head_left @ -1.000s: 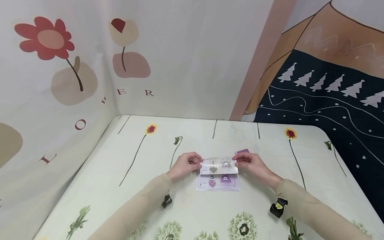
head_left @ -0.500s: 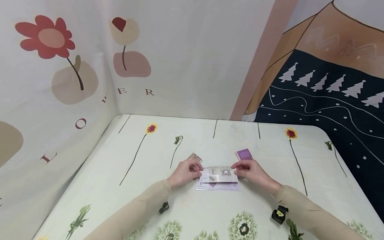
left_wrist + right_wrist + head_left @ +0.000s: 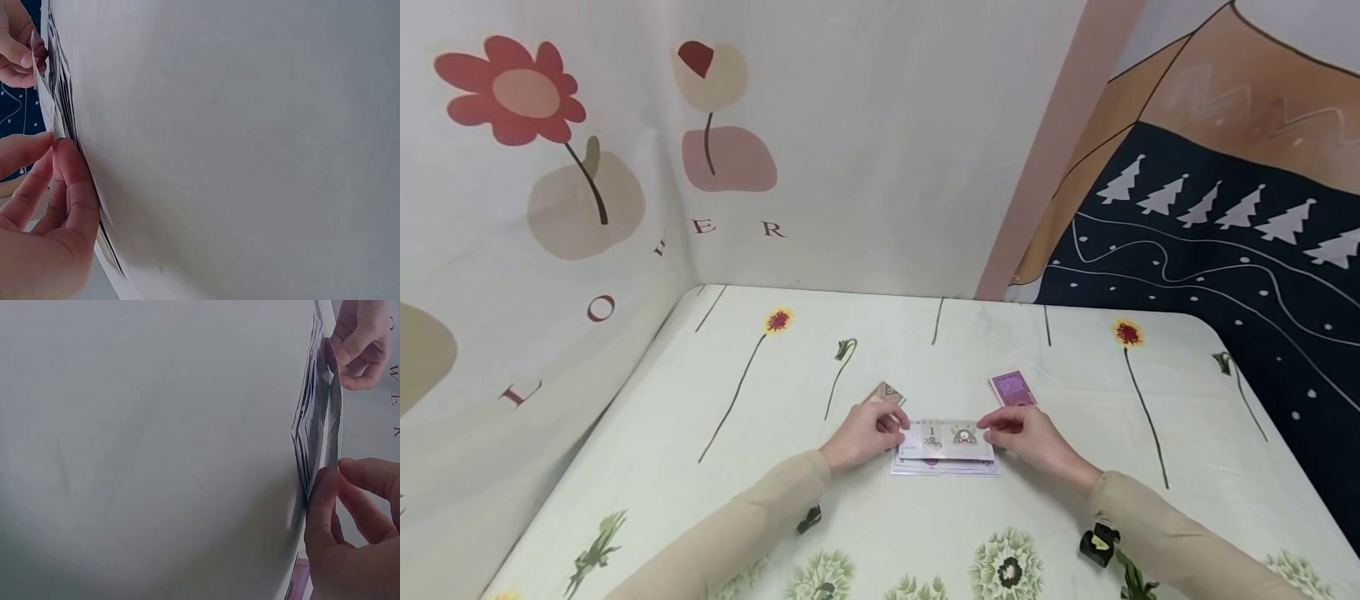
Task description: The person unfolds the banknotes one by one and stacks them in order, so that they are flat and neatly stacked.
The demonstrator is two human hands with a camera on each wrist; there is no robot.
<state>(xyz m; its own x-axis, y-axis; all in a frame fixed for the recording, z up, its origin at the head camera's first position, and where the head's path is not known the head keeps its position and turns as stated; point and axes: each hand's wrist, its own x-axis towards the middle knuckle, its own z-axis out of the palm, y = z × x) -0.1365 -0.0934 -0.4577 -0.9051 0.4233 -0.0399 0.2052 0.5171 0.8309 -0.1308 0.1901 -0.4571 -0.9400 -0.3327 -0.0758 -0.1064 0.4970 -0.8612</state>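
In the head view my left hand (image 3: 867, 435) pinches the left end of a pale play banknote (image 3: 946, 443) printed with a 1. Its right end is pinched by my right hand (image 3: 1036, 440). The note sits above a purple-edged stack of play banknotes (image 3: 945, 470) and covers most of it. From the left wrist, thumb and fingertips grip the note (image 3: 46, 106), which stands slightly apart from the layered stack (image 3: 65, 103). The right wrist view shows the same gap between the held note (image 3: 335, 425) and the stack (image 3: 304, 434).
Behind my left hand lies a brown note (image 3: 887, 392), partly hidden. A purple note (image 3: 1012, 388) lies behind my right hand. The flower-printed tablecloth (image 3: 745, 500) covers the table, with a printed curtain (image 3: 865, 150) at the back.
Both hands have brought the pale note toward the person, over the purple stack, covering its printed 5. The brown note and more of the purple note behind have come into sight.
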